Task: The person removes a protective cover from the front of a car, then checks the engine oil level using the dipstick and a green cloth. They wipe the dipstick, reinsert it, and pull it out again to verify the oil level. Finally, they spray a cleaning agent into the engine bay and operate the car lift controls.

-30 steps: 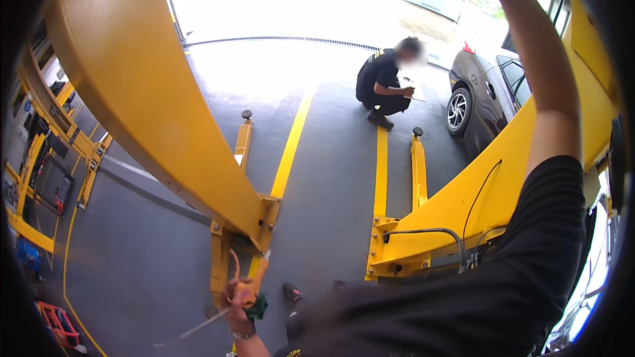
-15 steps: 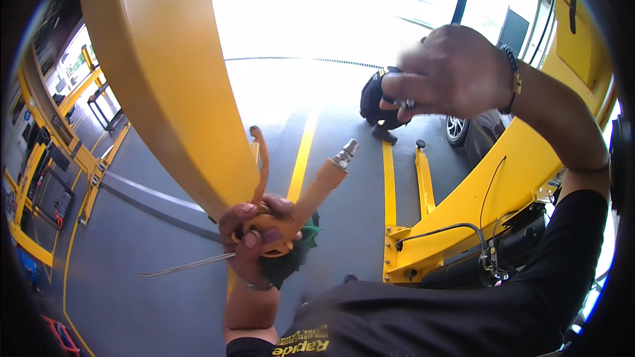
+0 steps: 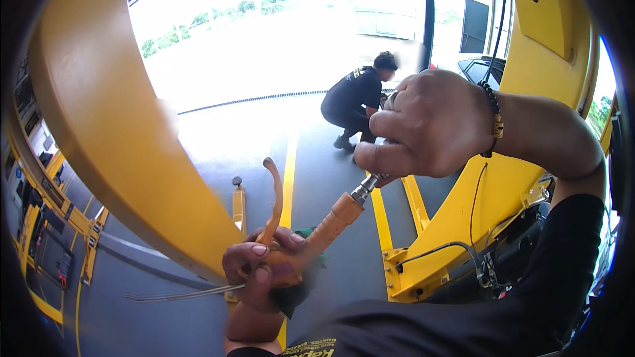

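Note:
My left hand [image 3: 250, 268] is wrapped round an orange air blow gun [image 3: 327, 226]. Its curved lever [image 3: 274, 192] rises above my fingers, and a thin metal tube [image 3: 182, 295] sticks out to the left. Bunched against the gun's underside is a dark green, cloth-like piece [image 3: 288, 299], partly hidden by my hand. At the gun's upper right end is a metal fitting [image 3: 362, 190]. My right hand [image 3: 433, 125], with a beaded bracelet, is closed over a metal coupling [image 3: 376, 180] in line with that fitting; my fingers hide most of it.
A large yellow lift post [image 3: 99, 106] rises close on the left, another yellow lift frame [image 3: 549, 92] on the right, with hoses [image 3: 443, 248] at its base. A person in dark clothes [image 3: 354, 99] crouches ahead. A dark hose [image 3: 497, 26] hangs behind my right wrist.
My right hand has come down onto the end of the blow gun's fitting. The view has shifted, and the crouching person now shows more fully.

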Tool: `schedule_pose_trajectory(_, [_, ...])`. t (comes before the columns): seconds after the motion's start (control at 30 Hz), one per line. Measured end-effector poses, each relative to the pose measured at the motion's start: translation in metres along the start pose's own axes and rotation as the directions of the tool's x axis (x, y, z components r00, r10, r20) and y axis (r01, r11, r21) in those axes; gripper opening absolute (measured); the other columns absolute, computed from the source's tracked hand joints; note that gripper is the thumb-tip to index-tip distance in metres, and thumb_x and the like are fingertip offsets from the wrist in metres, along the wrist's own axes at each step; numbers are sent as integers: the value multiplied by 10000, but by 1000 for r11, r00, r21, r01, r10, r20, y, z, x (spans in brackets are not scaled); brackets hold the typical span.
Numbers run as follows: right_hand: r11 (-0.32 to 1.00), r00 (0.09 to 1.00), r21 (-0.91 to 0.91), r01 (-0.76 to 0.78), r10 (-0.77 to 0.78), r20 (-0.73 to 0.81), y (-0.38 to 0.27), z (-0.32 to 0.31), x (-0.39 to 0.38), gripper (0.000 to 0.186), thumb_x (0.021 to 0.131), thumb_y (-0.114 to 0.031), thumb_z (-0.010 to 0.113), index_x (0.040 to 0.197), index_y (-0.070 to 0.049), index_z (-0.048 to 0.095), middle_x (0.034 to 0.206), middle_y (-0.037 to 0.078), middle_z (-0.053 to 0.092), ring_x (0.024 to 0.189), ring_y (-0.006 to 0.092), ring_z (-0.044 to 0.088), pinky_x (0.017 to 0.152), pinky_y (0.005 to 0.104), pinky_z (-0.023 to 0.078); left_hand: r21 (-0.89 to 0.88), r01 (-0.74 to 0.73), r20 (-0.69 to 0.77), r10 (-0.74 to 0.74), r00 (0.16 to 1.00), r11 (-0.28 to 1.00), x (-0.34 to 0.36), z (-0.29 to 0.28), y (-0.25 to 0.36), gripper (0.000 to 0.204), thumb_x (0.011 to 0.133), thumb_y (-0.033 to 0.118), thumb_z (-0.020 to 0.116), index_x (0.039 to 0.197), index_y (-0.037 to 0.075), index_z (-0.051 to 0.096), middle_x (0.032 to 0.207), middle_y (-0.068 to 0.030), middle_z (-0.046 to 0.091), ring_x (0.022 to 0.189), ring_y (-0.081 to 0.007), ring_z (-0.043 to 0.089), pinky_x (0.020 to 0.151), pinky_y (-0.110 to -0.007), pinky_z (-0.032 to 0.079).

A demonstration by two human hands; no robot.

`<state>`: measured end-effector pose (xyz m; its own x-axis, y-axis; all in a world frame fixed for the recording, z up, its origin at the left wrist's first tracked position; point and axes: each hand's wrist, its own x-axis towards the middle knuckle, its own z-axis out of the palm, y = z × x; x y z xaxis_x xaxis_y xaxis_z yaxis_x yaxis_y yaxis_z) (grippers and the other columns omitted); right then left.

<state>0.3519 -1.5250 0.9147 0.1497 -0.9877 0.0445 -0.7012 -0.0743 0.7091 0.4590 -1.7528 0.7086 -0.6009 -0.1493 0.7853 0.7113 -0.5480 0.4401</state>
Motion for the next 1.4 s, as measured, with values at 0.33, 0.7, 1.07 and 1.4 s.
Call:
schedule_pose_trajectory(0.33, [990,993,125,72,-82,81,33,45,-54,221,898,-245,601,741,-135,492,546,18,526,490,169,626,423,272,475,7,-309,54,309,950,951,6,4,-141,264,951,229,577,1196,146,525,1067,-281,577,851,-335,647,716,-410,585])
schedule_pose_trajectory(0.7, [949,995,-301,-92,77,-62,57,130,-128,335,886,-278,657,1157,-120,540,1095,52,627,1106,194,586,995,427,440,-626,124,-29,-181,983,770,68,-81,-263,452,996,352,419,1154,-48,557,972,-289,635,782,-380,694,652,-434,604])
schedule_pose_trajectory(1.07, [-171,-215,-976,-136,967,-139,180,171,-360,384,938,-139,430,1200,98,579,1269,269,537,1207,366,521,1043,463,394,-383,15,-29,-28,999,924,159,-181,-423,271,865,190,498,1120,111,544,1058,-177,569,1019,-315,557,866,-456,497])
schedule_pose_trajectory(1.4, [-367,-540,-899,237,720,-436,291,161,-485,406,907,-339,601,1210,-71,645,1214,131,630,1139,291,591,883,502,489,-783,149,234,64,970,604,261,-93,-498,514,980,422,485,1235,-21,529,965,-306,647,894,-367,700,822,-436,591])
